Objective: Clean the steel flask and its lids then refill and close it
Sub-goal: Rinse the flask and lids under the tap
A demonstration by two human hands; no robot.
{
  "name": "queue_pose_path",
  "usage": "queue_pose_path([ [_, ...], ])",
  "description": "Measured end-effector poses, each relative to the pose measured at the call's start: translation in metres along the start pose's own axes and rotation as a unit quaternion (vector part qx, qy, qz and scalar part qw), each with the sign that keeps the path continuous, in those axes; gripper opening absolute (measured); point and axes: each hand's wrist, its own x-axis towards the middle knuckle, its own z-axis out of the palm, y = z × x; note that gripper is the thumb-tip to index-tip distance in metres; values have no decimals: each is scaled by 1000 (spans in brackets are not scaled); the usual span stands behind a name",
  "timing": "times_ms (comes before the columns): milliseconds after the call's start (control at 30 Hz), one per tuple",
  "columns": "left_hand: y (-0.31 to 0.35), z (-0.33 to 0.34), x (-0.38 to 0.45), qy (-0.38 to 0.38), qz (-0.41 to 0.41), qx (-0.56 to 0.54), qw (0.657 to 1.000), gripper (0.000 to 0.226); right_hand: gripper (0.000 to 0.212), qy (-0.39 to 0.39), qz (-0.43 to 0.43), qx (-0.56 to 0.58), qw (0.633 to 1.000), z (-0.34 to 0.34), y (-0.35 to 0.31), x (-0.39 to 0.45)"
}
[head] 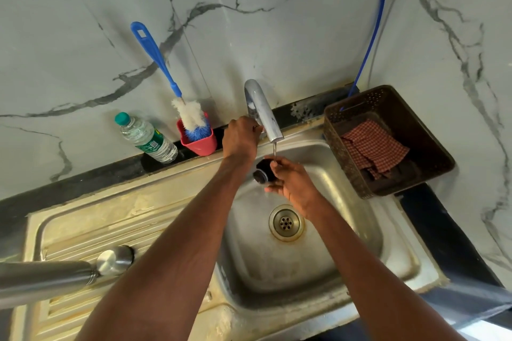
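Marble-backed sink (318, 266): I see my right hand (293, 183) grip pinching black inner lid (263, 171) directly under tap (263, 113) stream, left hand (241, 137) curled on tap lever, flask (41, 279) well left on counter.

Brushed steel flask (41, 279), stained steel sink (318, 266)

Steel flask (41, 279) lying on its side, steel cap (115, 260) just beside it, black inner lid (263, 171) under thin water stream
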Motion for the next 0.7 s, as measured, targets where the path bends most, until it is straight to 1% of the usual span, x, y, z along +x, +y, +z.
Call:
queue_pose_path([
  [33, 0, -1, 0, -1, 0, 1, 1000, 14, 30, 4, 24, 14, 1000, -1, 2, -2],
  [133, -1, 0, -1, 10, -2, -5, 1000, 11, 46, 71, 94, 84, 989, -1, 3, 0],
  [200, -1, 1, -1, 11, -1, -7, 1000, 11, 51, 67, 129, 93, 985, -1, 3, 4],
  [300, -3, 1, 1, 9, 1, -5, 1000, 10, 58, 68, 145, 138, 977, -6, 3, 9],
  [400, -3, 1, 0, 5, 7, -1, 1000, 9, 57, 45, 154, 171, 972, -13, 2, 9],
  [467, -5, 2, 1, 3, 7, 1, 1000, 10, 51, 35, 139, 160, 977, -15, 4, 6],
  [533, -5, 2, 1, 1, 12, 0, 1000, 12, 38, 12, 102, 103, 989, -16, 6, -1],
  [567, -5, 1, 1, -3, 17, 8, 1000, 13, 36, 8, 74, 65, 995, -16, 8, -3],
  [633, -1, -3, 1, -17, 21, 42, 999, 16, 43, 40, -8, -30, 999, -12, 10, -9],
  [700, 7, -5, 1, -32, 24, 90, 995, 20, 51, 86, -86, -140, 983, -6, 7, -15],
])
